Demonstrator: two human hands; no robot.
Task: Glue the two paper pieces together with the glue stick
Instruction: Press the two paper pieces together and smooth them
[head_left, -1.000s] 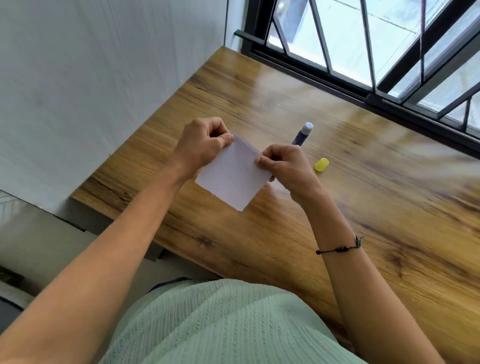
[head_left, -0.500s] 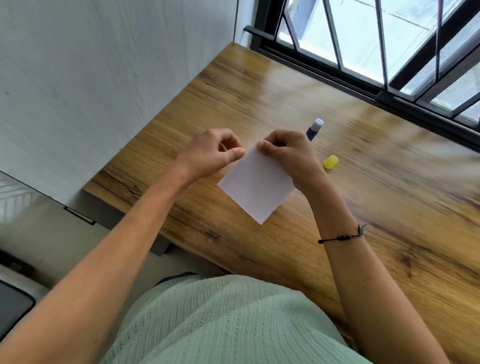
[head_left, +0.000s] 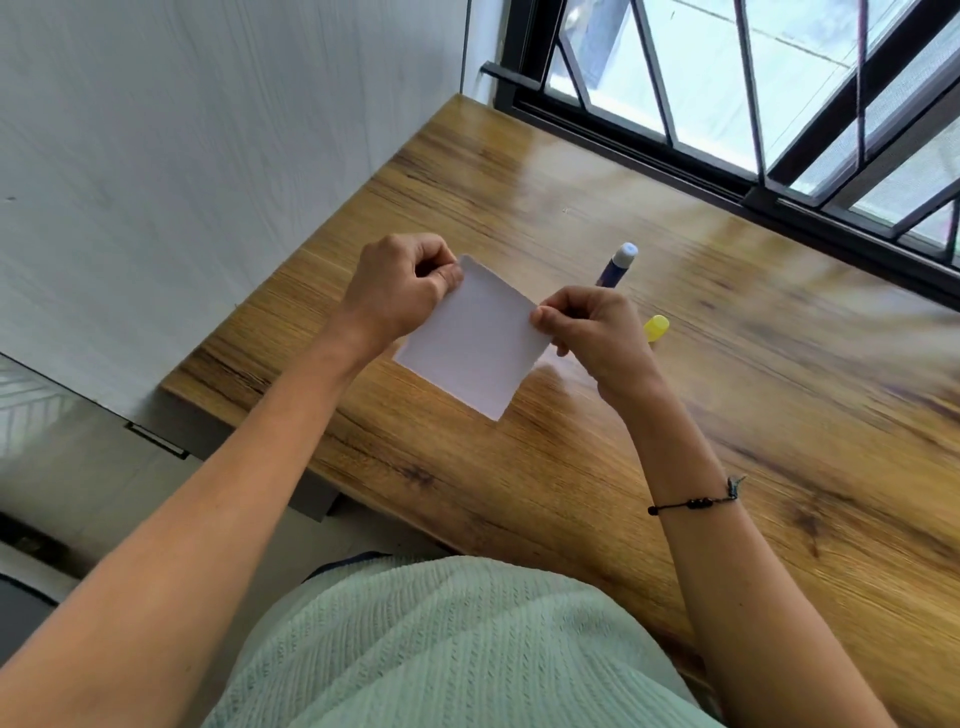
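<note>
A white square of paper (head_left: 475, 340) hangs above the wooden table (head_left: 779, 415), held by both hands. My left hand (head_left: 397, 296) pinches its upper left corner. My right hand (head_left: 592, 332) pinches its right corner. I cannot tell whether this is one sheet or two pressed together. Beyond my right hand lies the blue glue stick (head_left: 615, 267), uncapped, with its white tip pointing away from me. Its yellow cap (head_left: 655, 327) rests on the table just right of my right hand.
A white wall (head_left: 182, 156) borders the table on the left. A black-framed barred window (head_left: 779, 104) runs along the far edge. The table's near edge sits close to my body.
My right hand slid from the paper's top corner back to its right corner, and my left hand shifted onto the upper left corner. The paper stays lifted above the table.
</note>
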